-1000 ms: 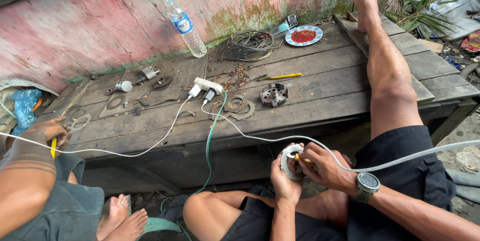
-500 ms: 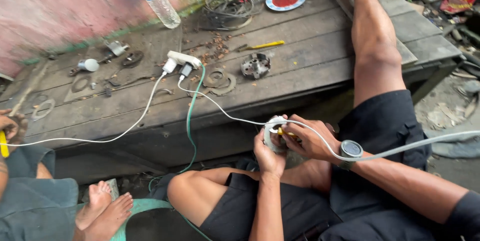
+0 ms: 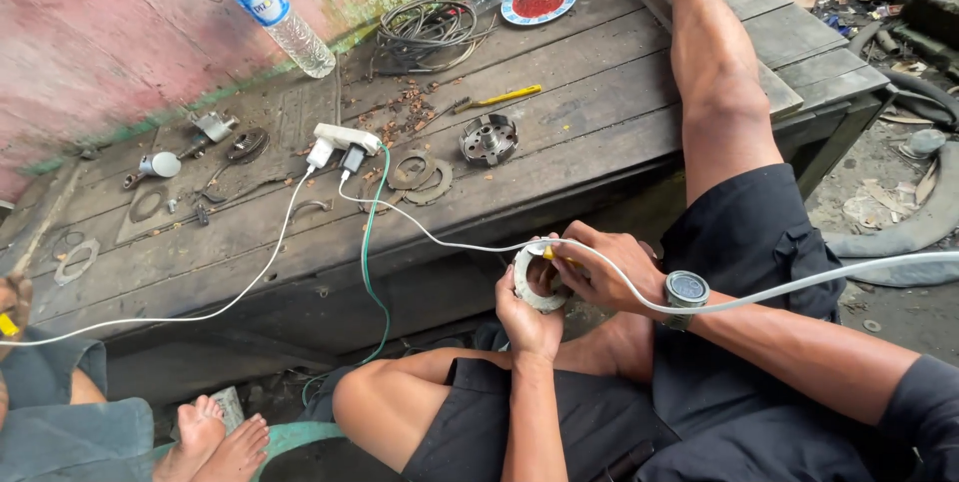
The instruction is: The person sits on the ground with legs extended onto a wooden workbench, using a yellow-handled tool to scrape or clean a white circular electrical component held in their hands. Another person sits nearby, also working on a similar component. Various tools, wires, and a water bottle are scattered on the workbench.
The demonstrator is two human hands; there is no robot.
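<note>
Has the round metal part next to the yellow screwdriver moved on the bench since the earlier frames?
No. The round metal part sits right of the washers, below the yellow screwdriver, as before; only the camera shifted.

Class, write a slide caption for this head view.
Two hands, left hand and right hand, grip a round metal ring part beside a wooden bench.

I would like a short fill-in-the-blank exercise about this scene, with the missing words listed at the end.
1. The left hand holds a ring-shaped metal part that is ______ in colour.
2. On the right wrist sits a ______ with a round face.
3. Two white plugs sit in the white power strip on the wooden ______.
4. The clear plastic bottle leaning on the pink wall has a ______ label.

Missing words: white; watch; bench; blue
</note>
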